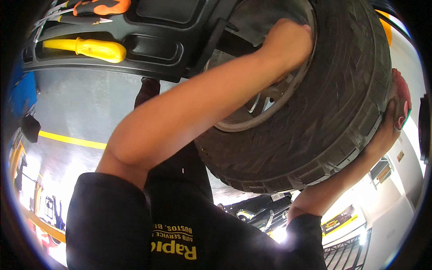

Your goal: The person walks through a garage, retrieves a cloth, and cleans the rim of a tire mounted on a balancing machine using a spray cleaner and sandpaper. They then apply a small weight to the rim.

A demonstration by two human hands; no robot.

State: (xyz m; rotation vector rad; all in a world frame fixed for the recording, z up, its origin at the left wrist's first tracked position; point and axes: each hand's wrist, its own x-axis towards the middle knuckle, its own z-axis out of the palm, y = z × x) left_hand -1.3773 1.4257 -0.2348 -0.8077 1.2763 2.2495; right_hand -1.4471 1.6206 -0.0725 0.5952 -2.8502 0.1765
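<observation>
A large wheel with a knobbly black tire (pixel 346 85) fills the upper right, its metal rim (pixel 252 123) facing me. My left hand (pixel 288 42) reaches into the dish of the rim, close to its inner edge. It is closed in a fist-like curl, and whatever the fingers hold is hidden. Round the right side of the tire, my right hand (pixel 384 123) is against the tread. A crumpled red cloth (pixel 402 96) with a bit of green shows in that hand, whose fingertips are partly hidden.
At upper left a black molded tool tray (pixel 162 45) holds a yellow-handled screwdriver (pixel 96 48), pliers with orange grips (pixel 101 6) and other tools. Its corner nearly meets the wheel. Below lies a grey floor (pixel 85 103) with a yellow line (pixel 72 138). A dark shoe (pixel 147 90) stands under the tray.
</observation>
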